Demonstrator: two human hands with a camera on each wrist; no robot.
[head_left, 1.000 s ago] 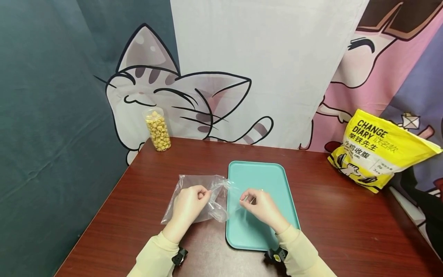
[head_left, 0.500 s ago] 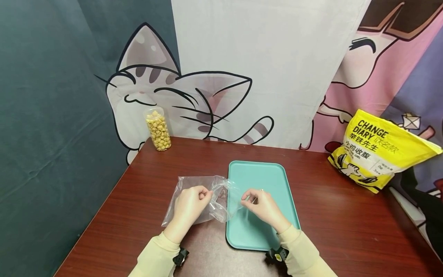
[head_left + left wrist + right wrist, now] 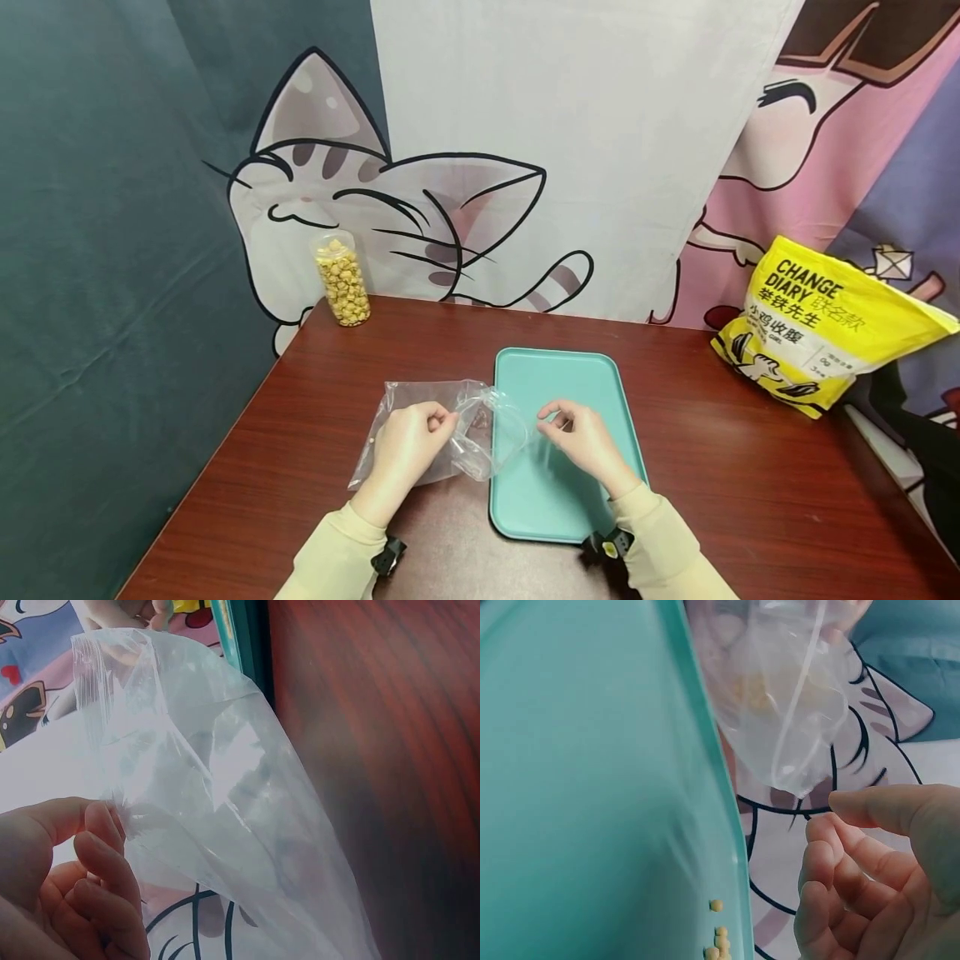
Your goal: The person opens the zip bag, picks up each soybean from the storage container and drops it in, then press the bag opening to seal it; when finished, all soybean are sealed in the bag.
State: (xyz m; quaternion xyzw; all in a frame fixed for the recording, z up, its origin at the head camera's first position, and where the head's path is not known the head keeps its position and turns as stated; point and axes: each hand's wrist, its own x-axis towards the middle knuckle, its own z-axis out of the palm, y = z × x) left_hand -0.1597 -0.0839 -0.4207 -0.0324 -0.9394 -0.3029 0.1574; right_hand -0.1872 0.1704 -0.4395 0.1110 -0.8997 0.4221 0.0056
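A clear plastic bag (image 3: pixel 427 396) lies on the table, its mouth end overlapping the left edge of a teal tray (image 3: pixel 555 371). With thumb and index finger, my left hand (image 3: pixel 411 437) pinches the bag beside its mouth; the left wrist view shows the bag (image 3: pixel 217 765) spread out from those fingertips. My right hand (image 3: pixel 581 437) hovers over the tray, just right of the bag. Its fingers are loosely bent, and in the right wrist view the thumb and fingertips (image 3: pixel 821 829) stand apart from the bag with nothing visible between them.
A clear jar of popcorn-like pieces (image 3: pixel 345 287) stands at the table's far left corner. At the right stands a yellow printed bag (image 3: pixel 817 325). Small yellow bits (image 3: pixel 718 941) appear by the tray's edge in the right wrist view. Printed cloth hangs behind the table (image 3: pixel 712 467).
My right hand has shifted slightly to the right, away from the bag's mouth, and its fingertips have parted from the plastic. The left hand keeps its pinch almost in place.
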